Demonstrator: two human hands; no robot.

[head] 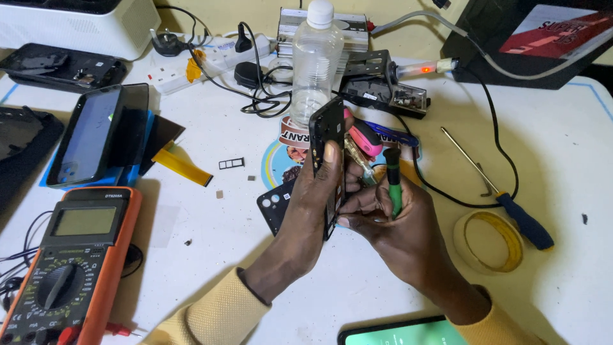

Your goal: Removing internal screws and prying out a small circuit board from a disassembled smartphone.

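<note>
Phone frame [327, 163] — a dark handset body stood on edge — sits above the middle of the white table [562, 153], clamped in the left hand [311, 204]: the thumb presses the upper edge and the fingers wrap the far side. The right hand [399, 223] closes round a small green-handled screwdriver [393, 182], its fingertips pressed against the frame's lower edge; the tip is hidden behind the fingers, so I cannot tell whether it sits in a screw.

Judging by how things lie, the handset is already well opened up. A dark back cover [276, 206] with camera holes lies flat just under the left hand, a card tray [231, 163] rests apart on the table, and a screen panel [89, 137] lies to the left beside a yellow flex strip [181, 167]. The work inside the frame looks unfinished.

Farther out stand a clear plastic bottle [316, 61], a blue-handled screwdriver [511, 207], a roll of yellow tape [490, 241], an orange multimeter [70, 262] and a white power strip [211, 61] — and a lit phone [408, 333] at the near edge.
</note>
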